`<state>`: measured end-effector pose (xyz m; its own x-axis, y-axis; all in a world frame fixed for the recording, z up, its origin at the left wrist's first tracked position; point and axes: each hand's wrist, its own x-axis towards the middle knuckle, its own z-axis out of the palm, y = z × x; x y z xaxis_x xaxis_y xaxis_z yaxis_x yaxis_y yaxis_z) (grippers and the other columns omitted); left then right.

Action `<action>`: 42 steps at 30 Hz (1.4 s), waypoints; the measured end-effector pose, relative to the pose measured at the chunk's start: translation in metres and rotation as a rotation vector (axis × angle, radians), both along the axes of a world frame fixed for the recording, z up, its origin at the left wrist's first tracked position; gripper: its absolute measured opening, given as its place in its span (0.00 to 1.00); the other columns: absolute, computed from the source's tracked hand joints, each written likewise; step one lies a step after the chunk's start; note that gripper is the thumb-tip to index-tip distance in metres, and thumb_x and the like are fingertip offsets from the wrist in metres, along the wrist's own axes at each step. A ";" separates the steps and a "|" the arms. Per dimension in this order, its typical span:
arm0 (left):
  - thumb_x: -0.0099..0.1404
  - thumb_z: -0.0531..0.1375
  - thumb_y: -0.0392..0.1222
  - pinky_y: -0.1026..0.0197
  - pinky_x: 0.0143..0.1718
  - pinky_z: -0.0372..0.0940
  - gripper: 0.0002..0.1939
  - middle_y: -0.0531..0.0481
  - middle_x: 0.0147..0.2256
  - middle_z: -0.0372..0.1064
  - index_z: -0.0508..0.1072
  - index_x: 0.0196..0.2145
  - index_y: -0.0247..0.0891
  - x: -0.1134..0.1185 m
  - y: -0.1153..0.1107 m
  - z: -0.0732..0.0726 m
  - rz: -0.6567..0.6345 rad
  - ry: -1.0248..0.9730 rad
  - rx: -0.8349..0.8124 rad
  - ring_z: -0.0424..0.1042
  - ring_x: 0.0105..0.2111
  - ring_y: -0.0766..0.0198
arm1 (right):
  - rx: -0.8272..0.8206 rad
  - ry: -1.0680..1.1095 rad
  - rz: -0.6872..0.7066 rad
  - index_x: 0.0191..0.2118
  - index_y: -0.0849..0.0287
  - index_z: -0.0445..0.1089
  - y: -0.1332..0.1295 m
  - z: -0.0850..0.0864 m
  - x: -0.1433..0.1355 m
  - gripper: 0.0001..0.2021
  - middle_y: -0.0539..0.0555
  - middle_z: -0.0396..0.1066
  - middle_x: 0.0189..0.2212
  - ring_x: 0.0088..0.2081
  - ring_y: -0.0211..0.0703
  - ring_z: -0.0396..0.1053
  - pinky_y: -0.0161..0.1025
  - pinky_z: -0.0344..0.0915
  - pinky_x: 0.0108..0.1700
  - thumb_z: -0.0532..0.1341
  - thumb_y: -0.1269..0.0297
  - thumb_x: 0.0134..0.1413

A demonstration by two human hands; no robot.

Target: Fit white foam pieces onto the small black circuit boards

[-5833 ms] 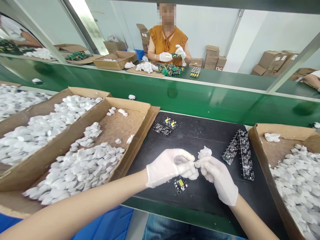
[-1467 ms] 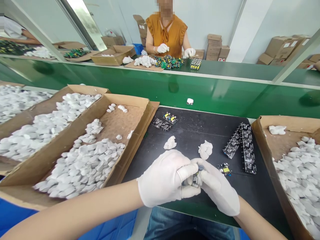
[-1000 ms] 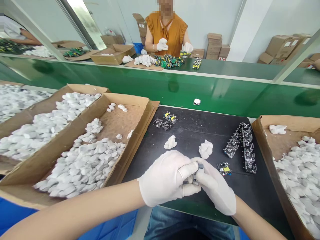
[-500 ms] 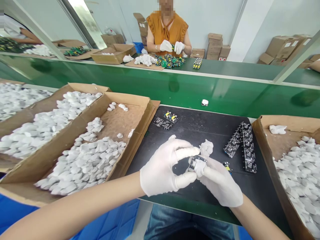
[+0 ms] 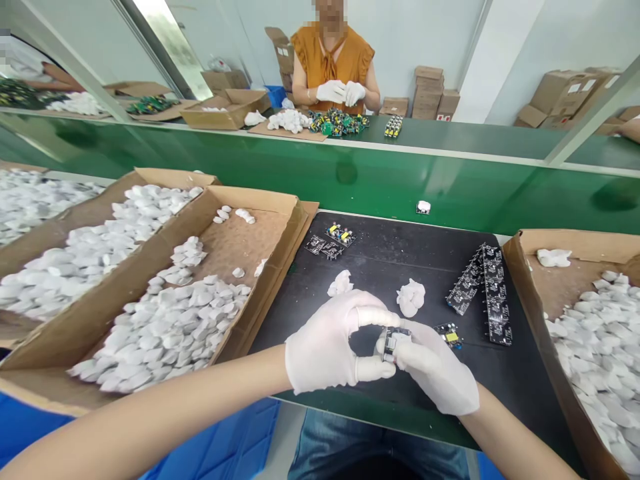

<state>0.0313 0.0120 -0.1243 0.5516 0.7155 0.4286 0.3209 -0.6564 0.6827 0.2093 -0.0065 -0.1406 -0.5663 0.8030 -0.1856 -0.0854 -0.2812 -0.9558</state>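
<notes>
Both my hands wear white gloves and meet over the front of a black mat (image 5: 390, 260). My right hand (image 5: 430, 370) grips a small circuit board (image 5: 393, 338) set in a white piece. My left hand (image 5: 333, 343) curls beside it, its forefinger and thumb tips touching that same board from the left. On the mat just past my hands lie two white plastic shells (image 5: 341, 283) (image 5: 411, 297) and a loose small board (image 5: 449, 334). A strip of black circuit boards (image 5: 487, 290) lies to the right.
Cardboard trays of white shells stand left (image 5: 165, 327) and right (image 5: 595, 340). Two small boards (image 5: 333, 241) lie at the mat's far left. A green conveyor belt (image 5: 350, 180) carries one white piece (image 5: 423, 207). Across it a person in an orange top handles green boards.
My hands have gone from clasped tight around the piece to a looser hold, the left hand's fingers arched open. The white piece on the belt has drifted right.
</notes>
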 end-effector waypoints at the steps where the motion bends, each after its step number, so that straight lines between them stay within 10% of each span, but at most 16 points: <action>1: 0.50 0.67 0.41 0.55 0.45 0.63 0.20 0.50 0.35 0.72 0.70 0.42 0.40 0.000 0.000 0.000 -0.005 -0.002 -0.005 0.72 0.35 0.62 | 0.014 -0.013 -0.012 0.26 0.60 0.60 0.000 0.000 0.000 0.11 0.49 0.58 0.24 0.28 0.38 0.54 0.38 0.53 0.32 0.58 0.58 0.50; 11: 0.52 0.64 0.39 0.59 0.38 0.66 0.19 0.52 0.30 0.72 0.69 0.42 0.40 0.002 -0.002 0.004 -0.029 -0.048 0.076 0.72 0.32 0.63 | -0.034 0.071 0.003 0.30 0.61 0.65 -0.002 -0.005 -0.001 0.16 0.53 0.64 0.29 0.31 0.41 0.59 0.40 0.58 0.37 0.54 0.51 0.55; 18: 0.50 0.67 0.40 0.59 0.37 0.67 0.19 0.50 0.32 0.73 0.71 0.42 0.40 0.004 -0.006 0.003 -0.054 -0.185 -0.143 0.72 0.33 0.63 | 0.066 0.082 0.087 0.31 0.60 0.64 -0.002 0.001 0.000 0.19 0.48 0.55 0.23 0.25 0.36 0.51 0.37 0.55 0.31 0.57 0.46 0.52; 24: 0.51 0.65 0.35 0.55 0.43 0.67 0.19 0.47 0.39 0.71 0.71 0.43 0.38 0.007 -0.004 0.002 0.056 -0.095 -0.340 0.71 0.36 0.62 | 0.007 0.052 -0.124 0.24 0.60 0.60 -0.002 -0.004 -0.003 0.18 0.50 0.57 0.24 0.28 0.39 0.55 0.38 0.54 0.33 0.57 0.51 0.54; 36: 0.54 0.64 0.45 0.52 0.46 0.63 0.18 0.46 0.38 0.74 0.70 0.42 0.37 0.002 0.003 -0.009 0.018 0.052 0.006 0.73 0.38 0.59 | -0.190 0.112 -0.135 0.26 0.62 0.66 -0.004 -0.008 -0.004 0.14 0.49 0.60 0.23 0.27 0.36 0.56 0.37 0.56 0.33 0.60 0.55 0.53; 42: 0.50 0.65 0.44 0.50 0.50 0.60 0.12 0.51 0.33 0.74 0.72 0.33 0.37 0.000 0.005 -0.007 0.124 -0.029 -0.329 0.72 0.35 0.61 | -0.130 0.125 -0.008 0.27 0.62 0.68 -0.002 0.000 -0.003 0.18 0.52 0.65 0.26 0.33 0.43 0.63 0.44 0.59 0.41 0.59 0.49 0.52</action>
